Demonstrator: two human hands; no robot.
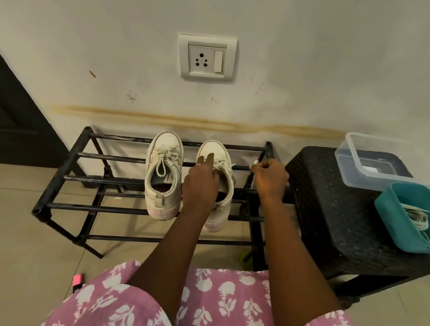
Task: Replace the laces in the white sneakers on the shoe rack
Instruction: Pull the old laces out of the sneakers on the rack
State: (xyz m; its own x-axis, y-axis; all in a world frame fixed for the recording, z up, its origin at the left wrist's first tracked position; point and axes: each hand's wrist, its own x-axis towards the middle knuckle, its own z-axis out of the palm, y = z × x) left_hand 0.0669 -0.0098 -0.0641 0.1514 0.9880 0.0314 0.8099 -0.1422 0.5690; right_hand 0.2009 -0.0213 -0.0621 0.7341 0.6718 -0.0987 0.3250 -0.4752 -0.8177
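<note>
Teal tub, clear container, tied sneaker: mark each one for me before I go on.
teal tub [399,229], head view, on its outer near wall.
clear container [375,181], head view, on its near side wall.
tied sneaker [166,141], head view, on its toe cap.

Black painted metal tubes on the shoe rack [94,180], matt, with the paint rubbed off to pale spots on the far bars. Smooth, matt, leather-like uppers on the left sneaker [162,183] and right sneaker [220,211], greyed with dirt. Flat woven cloth sneaker laces [166,157]. At the right, black plastic stool [336,217], moulded in a rough woven pattern. On it, clear glossy plastic box [369,164] and smooth teal plastic tub [394,223] with flat cloth loose laces [416,219]. Glossy white plastic socket plate [186,56] on matt painted wall [88,41], stained. Smooth, slightly shiny floor tiles [1,219]. Nearest, thin pink printed cloth of the dress [204,317].
</note>
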